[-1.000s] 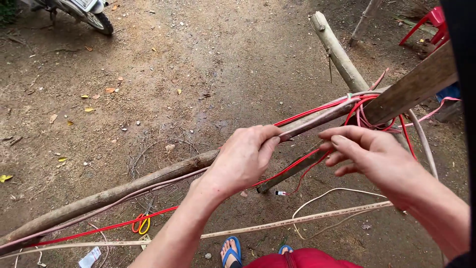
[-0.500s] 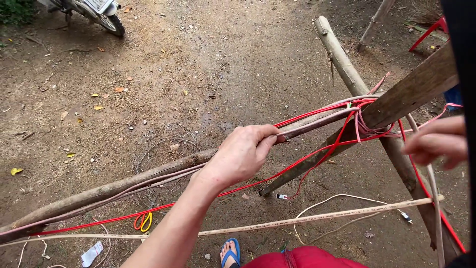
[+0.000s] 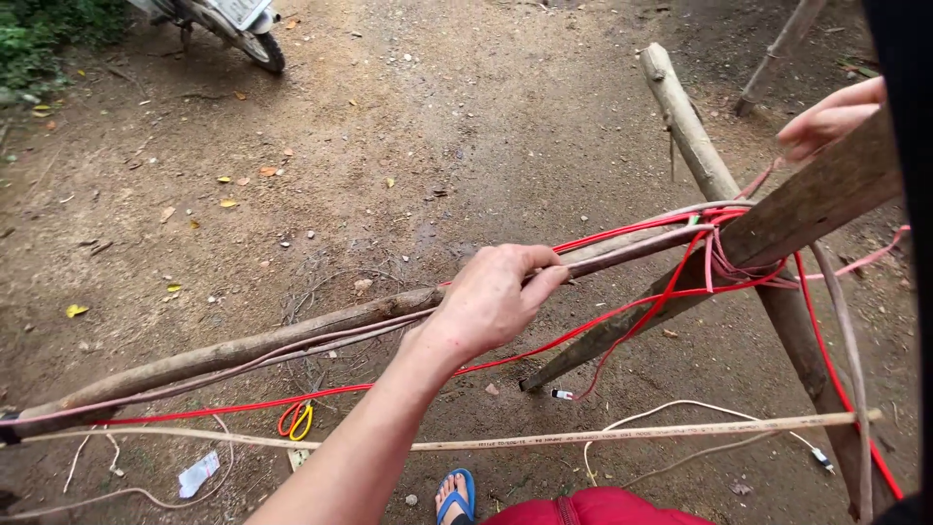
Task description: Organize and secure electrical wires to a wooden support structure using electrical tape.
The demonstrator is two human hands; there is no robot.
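The left hand (image 3: 496,297) is clenched around the long horizontal pole (image 3: 243,352), pinning the red wire (image 3: 622,233) against it with the thumb. The pole's long axis runs from lower left, low over the dirt, up and to the right into the lashed joint (image 3: 729,248) where two leaning stakes cross — so the binding lies to the right of the grip, along the same line. The right hand (image 3: 831,117) hangs above and beyond that joint, fingers curled; whether it pinches a strand I cannot tell. Of the two, the right hand is nearer the wraps — the left stays back along the pole.
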